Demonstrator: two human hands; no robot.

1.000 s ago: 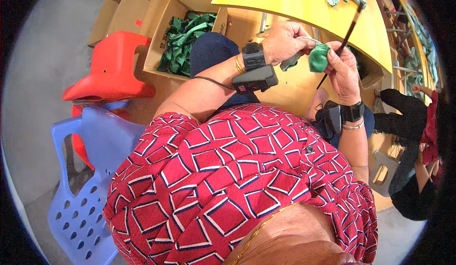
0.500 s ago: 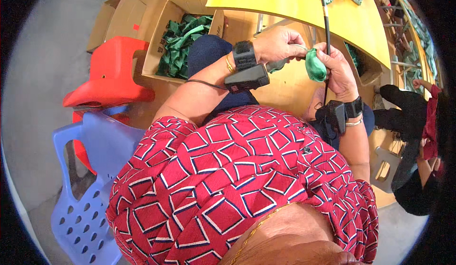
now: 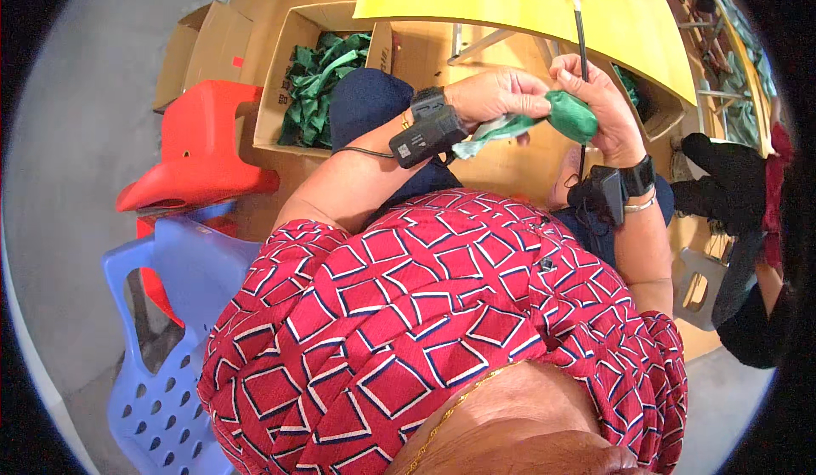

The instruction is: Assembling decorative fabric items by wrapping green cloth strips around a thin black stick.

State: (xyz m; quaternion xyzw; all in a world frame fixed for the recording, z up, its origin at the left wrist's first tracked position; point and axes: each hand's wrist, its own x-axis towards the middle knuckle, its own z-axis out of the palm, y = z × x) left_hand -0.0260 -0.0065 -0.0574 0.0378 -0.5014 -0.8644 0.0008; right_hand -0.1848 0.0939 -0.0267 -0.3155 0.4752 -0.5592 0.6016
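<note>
I am pinching the green fabric piece (image 3: 568, 114) in my right hand (image 3: 595, 105) and its tail in my left hand (image 3: 493, 94), just below the yellow table (image 3: 510, 3), and the thin black rod (image 3: 581, 41) risks slipping out.

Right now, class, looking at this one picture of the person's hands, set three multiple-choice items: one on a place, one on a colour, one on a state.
1. Where is the cardboard box of green pieces?
A. on the yellow table
B. on the floor beside the red stool
C. on the blue chair

2. What colour is the fabric piece in the hands?
A. green
B. red
C. white

3. What is the right hand doing?
A. resting open and empty
B. holding the fabric piece and a thin dark rod
C. gripping the chair

Answers:
1 B, the box sits beside the red stool.
2 A, it shows green.
3 B, its fingers close round both.
</note>
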